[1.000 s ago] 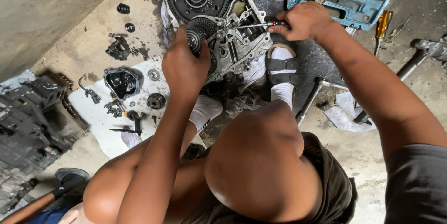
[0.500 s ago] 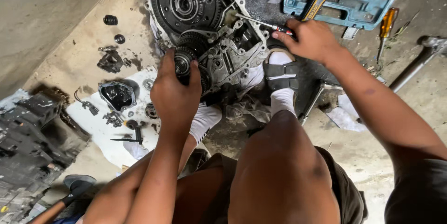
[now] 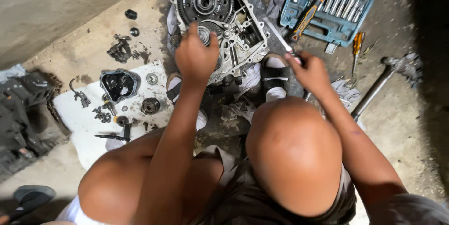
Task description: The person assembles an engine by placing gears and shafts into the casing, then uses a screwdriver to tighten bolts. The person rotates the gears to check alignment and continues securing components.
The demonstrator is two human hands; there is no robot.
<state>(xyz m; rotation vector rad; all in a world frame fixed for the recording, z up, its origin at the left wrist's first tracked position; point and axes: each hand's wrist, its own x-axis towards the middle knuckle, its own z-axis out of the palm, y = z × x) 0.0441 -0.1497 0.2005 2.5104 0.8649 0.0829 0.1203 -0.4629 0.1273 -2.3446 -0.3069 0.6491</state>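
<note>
An open gearbox housing (image 3: 243,42) lies on the floor in front of me, with a large toothed gear (image 3: 206,0) at its far end. My left hand (image 3: 195,57) reaches into the housing, its fingers closed around a small gear (image 3: 206,32) just below the large one. My right hand (image 3: 311,73) is to the right of the housing, shut on a thin metal tool (image 3: 278,35) whose tip points up and left, clear of the casing. My sandalled feet (image 3: 275,77) rest against the housing's near edge. My knees fill the lower view.
A blue socket case (image 3: 343,17) lies open at the top right with an orange-handled tool (image 3: 309,13) across it. A small orange screwdriver (image 3: 358,42) and a long metal bar (image 3: 374,91) lie right. A white sheet (image 3: 79,122) holds a black cover (image 3: 119,84) and small parts. Dark machinery (image 3: 21,112) sits far left.
My right hand has drawn the thin tool out of the housing and back to the right. My left hand has stayed on the small gear. The view shifted slightly.
</note>
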